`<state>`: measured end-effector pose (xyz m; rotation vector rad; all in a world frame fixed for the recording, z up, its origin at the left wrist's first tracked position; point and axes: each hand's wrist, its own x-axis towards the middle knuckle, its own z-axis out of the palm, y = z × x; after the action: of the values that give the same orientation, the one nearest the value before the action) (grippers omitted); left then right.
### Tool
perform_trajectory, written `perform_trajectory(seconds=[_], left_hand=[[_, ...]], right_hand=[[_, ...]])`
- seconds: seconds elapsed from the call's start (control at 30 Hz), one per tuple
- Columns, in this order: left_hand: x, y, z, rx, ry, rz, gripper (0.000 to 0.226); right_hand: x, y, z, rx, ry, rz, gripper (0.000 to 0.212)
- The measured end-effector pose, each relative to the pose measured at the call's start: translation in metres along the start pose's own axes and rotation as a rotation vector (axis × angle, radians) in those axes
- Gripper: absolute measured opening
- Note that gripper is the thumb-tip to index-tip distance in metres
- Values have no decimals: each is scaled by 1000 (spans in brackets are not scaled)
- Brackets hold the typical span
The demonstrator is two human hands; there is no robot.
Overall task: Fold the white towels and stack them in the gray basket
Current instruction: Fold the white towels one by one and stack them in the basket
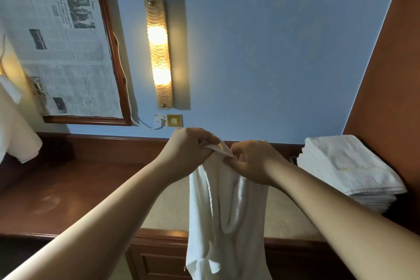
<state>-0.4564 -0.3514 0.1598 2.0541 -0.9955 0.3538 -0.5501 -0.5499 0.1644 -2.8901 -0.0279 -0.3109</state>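
A white towel (227,211) hangs in the air in front of me, over the front edge of a wooden counter. My left hand (188,150) grips its top edge in curled fingers. Close beside it, my right hand (254,161) pinches the same top edge. The towel drapes down in loose folds past the bottom of the view. A stack of folded white towels (350,170) lies on the counter at the right, against the orange wall. No gray basket is in view.
The dark wooden counter (68,193) has a beige inset top (172,209). A lit wall lamp (159,52) and a wooden frame covered with newspaper (63,52) hang on the blue wall. More white cloth (16,134) hangs at the left edge.
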Motion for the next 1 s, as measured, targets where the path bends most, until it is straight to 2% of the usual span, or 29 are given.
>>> perform_trajectory(seconds=[0.13,0.23,0.4,0.53,0.77,0.9,1.0], left_hand=[[-11,-7,4,-8,-55,100,21],[-16,-23,9,35,-49,172,23],[-37,-46,25,49,18,120,13],[-56,-50,44,23,43,76,15],[-91,-93,70,66,-72,-82,23],[-102,-116,64,176,-46,-60,15],[-103,-127,57,315,11,41,24]], right_hand=[[-7,-3,3,103,-120,43,25],[-11,0,9,95,-44,5,31],[-8,4,1,-58,58,-97,23],[-3,1,-4,-112,49,-121,27],[1,9,-7,-161,39,-119,27],[2,21,-5,-162,50,-121,27],[1,30,4,-156,50,-137,30]])
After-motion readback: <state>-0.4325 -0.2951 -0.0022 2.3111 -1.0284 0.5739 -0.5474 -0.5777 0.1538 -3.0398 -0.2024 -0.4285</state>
